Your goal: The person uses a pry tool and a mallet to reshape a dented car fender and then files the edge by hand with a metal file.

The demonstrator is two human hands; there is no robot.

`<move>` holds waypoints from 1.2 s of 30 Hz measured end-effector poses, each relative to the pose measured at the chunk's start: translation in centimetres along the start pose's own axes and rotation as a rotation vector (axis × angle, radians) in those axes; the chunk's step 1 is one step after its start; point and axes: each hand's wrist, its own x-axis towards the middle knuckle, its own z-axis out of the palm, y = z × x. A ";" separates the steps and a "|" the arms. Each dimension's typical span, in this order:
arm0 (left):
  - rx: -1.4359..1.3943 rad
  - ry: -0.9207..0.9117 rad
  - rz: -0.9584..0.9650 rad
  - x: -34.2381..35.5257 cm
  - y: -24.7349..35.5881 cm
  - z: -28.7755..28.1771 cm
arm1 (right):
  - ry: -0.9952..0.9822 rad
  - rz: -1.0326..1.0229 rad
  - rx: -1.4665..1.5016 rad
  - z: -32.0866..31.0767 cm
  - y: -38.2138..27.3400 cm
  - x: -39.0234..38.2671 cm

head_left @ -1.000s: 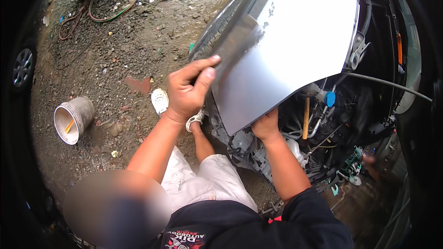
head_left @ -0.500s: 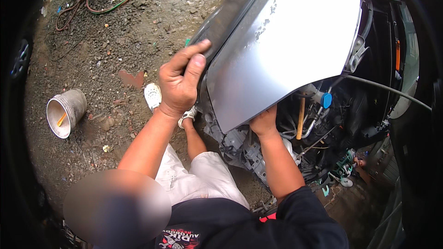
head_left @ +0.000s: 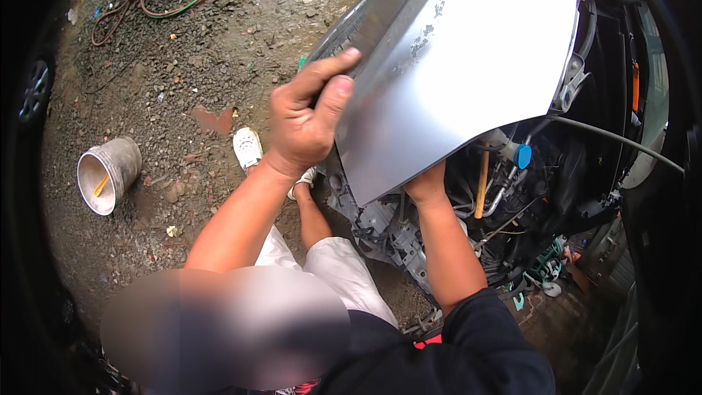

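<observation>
A silver car fender (head_left: 446, 95) with scraped patches of paint fills the upper middle. My left hand (head_left: 303, 121) is raised at its outer edge, thumb and fingers bent around the end of a dark, long flat thing (head_left: 387, 18). Motion blurs that thing, so its kind does not show; it lies over the wheel arch and along the fender's side. My right hand (head_left: 426, 184) reaches under the fender's inner lower edge. Its fingers are hidden beneath the metal, and whether they hold anything does not show.
The engine bay (head_left: 541, 175) is exposed on the right, with a wooden handle (head_left: 482, 184) and a blue cap (head_left: 522, 156) in it. A bucket (head_left: 121, 164) lies tilted on the gravel at left. A coiled hose (head_left: 179, 11) lies at the upper left.
My left hand has moved right, closer over the fender's edge, and the blurred dark thing has shifted right with it. My right hand stays under the panel. The view has shifted slightly.
</observation>
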 end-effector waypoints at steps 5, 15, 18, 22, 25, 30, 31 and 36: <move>-0.002 0.036 -0.014 0.4 -0.6 -0.6 | 0.039 -0.069 -0.098 0.2 0.1 -0.2; 0.195 -0.258 -0.042 -0.7 -0.3 -0.2 | 0.103 -0.019 0.105 0.2 -0.1 0.5; 0.099 -0.168 -0.146 -1.1 -0.3 -1.1 | 0.139 0.000 0.152 0.0 -1.2 0.9; 0.079 -0.145 -0.073 -1.4 -1.2 -0.7 | 0.059 0.012 0.285 -0.6 -1.4 1.1; 0.201 -0.289 -0.122 0.4 -0.1 -1.2 | 0.064 0.086 0.379 -0.5 -2.0 1.1; 0.182 -0.252 -0.061 0.2 -2.9 -0.1 | -0.018 0.075 0.138 -0.6 -2.5 2.3; 0.199 -0.243 -0.079 0.8 -3.0 -0.2 | -0.027 0.059 0.110 -0.5 -2.4 2.2; 0.095 -0.169 -0.073 -0.7 -3.1 -0.8 | 0.005 0.023 0.052 0.7 -1.6 1.9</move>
